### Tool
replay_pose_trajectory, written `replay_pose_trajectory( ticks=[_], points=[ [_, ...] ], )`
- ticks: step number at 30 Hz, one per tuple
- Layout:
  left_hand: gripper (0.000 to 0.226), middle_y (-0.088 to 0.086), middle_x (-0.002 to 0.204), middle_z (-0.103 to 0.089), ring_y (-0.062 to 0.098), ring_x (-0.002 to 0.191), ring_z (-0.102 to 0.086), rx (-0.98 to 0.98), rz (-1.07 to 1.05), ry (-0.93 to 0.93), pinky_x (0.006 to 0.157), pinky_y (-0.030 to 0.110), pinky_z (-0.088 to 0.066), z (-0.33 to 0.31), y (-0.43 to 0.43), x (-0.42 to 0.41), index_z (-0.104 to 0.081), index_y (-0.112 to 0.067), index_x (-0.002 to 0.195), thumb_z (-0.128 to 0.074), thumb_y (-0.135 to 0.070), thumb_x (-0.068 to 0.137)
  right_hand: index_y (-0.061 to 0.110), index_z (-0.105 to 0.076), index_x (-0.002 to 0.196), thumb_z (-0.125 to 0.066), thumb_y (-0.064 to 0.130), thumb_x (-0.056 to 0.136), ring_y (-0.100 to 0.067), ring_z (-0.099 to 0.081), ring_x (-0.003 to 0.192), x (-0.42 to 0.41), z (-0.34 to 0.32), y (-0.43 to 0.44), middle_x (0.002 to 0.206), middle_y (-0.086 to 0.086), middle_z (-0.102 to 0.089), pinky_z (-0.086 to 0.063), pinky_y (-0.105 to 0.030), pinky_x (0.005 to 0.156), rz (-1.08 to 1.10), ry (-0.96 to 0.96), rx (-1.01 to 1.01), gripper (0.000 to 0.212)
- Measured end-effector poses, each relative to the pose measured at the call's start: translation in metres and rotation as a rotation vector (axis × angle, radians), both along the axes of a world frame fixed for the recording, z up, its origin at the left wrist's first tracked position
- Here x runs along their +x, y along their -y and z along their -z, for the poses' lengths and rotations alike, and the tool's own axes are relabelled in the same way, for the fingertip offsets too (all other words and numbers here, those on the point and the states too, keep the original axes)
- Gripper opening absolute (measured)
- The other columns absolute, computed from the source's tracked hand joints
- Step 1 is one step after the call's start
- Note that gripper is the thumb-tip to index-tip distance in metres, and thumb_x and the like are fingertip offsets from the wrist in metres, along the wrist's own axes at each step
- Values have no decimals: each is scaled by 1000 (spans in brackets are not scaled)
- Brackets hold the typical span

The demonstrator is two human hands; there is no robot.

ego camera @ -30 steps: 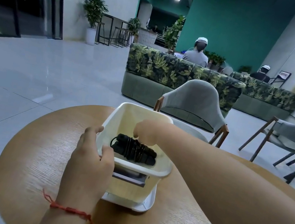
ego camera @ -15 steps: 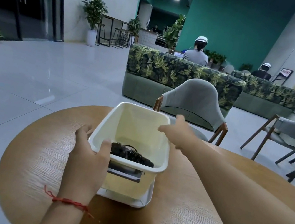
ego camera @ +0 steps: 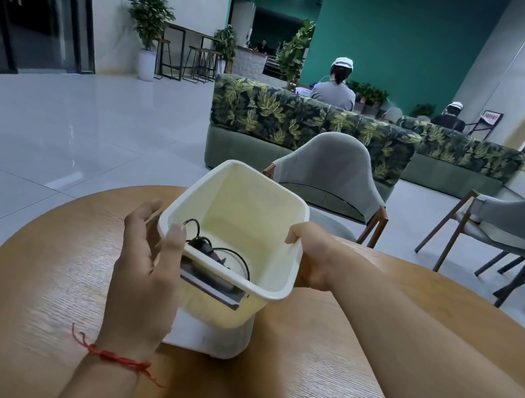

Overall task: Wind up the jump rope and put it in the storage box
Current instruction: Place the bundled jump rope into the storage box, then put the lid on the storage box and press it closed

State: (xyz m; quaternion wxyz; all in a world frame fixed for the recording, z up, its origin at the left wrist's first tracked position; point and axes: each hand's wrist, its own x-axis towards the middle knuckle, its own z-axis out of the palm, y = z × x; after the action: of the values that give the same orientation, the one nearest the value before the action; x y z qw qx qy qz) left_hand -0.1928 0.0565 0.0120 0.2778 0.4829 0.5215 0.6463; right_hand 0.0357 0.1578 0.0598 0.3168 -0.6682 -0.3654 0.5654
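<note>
The cream storage box [ego camera: 245, 210] is lifted and tilted above the round wooden table [ego camera: 313, 363]. My left hand [ego camera: 146, 269] grips its near left corner, thumb over the rim. My right hand [ego camera: 312, 256] holds the right rim, fingers curled under the lip. Inside, at the near wall, lies the wound black jump rope [ego camera: 211, 250]; a loop of cord sticks up and most of the bundle is hidden by the rim. A white lid [ego camera: 213, 338] lies flat on the table under the box.
A grey chair [ego camera: 331, 175] stands just beyond the table's far edge. More grey chairs [ego camera: 505, 232] are at the right. Leaf-patterned sofas [ego camera: 308, 126] with two seated people stand behind. Tiled floor spreads to the left.
My right hand came out of the box and took hold of its right rim. Both hands have lifted and tilted the box; the rope bundle slid toward the near wall.
</note>
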Motion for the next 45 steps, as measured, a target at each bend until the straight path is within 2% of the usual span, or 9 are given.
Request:
replay_pose_trajectory(
  ticks=[6,11,14,18,24,32,38,42,45],
  points=[
    [44,-11,155,-55,5,140,-52,58,-71,-16,114,28,-41,22,-5,11,-45,-28,150,-44,-42,108,6,-50,144,-48,10,91,-51,-71,97,30,-7,23,132,-30,-63,-68,-57,61,208,-196,99,53],
    [42,4,145,-63,26,137,-56,-125,76,-387,116,44,-44,48,-8,38,-55,-21,144,-65,-27,104,13,-43,143,-45,6,95,-43,-57,108,61,-21,55,128,-17,-46,-67,-67,65,480,-335,184,49],
    [67,3,156,-57,26,147,-48,-266,241,-716,122,45,-39,63,-12,49,-58,-21,148,-67,-61,95,13,-43,143,-45,6,95,-61,-40,139,72,-30,78,153,-17,-35,-67,-65,67,603,-415,190,48],
    [106,-7,169,-41,23,156,-35,-460,292,-1065,124,54,-34,79,-18,65,-43,-33,158,-46,-96,73,9,-46,126,-44,5,99,-56,-39,138,76,-40,113,137,-14,-31,-64,-59,85,721,-534,208,28],
    [47,-7,142,-64,25,131,-57,-363,209,-1339,104,45,-48,78,3,74,-59,-36,136,-43,-63,101,10,-50,149,-46,5,101,-51,-44,133,74,-27,143,136,-14,-36,-63,-64,96,858,-601,197,48],
    [26,4,84,-73,23,70,-54,-166,-57,-1036,60,32,-37,17,34,75,-64,-17,91,-50,-32,107,12,-43,156,-43,5,106,-57,-31,154,79,-19,182,167,-26,-29,-59,-68,102,922,-795,145,50],
    [28,19,87,-70,36,70,-54,-144,-283,-633,65,41,-41,-34,33,50,-61,-7,105,-43,-27,111,12,-40,160,-55,10,109,-61,-25,156,80,-17,199,171,-26,-21,-61,-63,103,839,-792,110,53],
    [28,22,93,-72,43,75,-61,58,-296,-569,65,41,-41,-73,48,46,-62,-5,104,-43,-24,112,16,-41,155,-62,24,104,-48,-47,139,80,-36,217,140,-19,-43,-50,-70,112,736,-609,78,56],
    [26,17,90,-73,45,80,-66,217,-278,-560,65,40,-43,-102,68,53,-62,-7,102,-46,-24,112,11,-47,151,-64,25,101,-38,-46,116,89,-57,228,127,-12,-43,-50,-53,105,768,-449,140,54]
  ],
)
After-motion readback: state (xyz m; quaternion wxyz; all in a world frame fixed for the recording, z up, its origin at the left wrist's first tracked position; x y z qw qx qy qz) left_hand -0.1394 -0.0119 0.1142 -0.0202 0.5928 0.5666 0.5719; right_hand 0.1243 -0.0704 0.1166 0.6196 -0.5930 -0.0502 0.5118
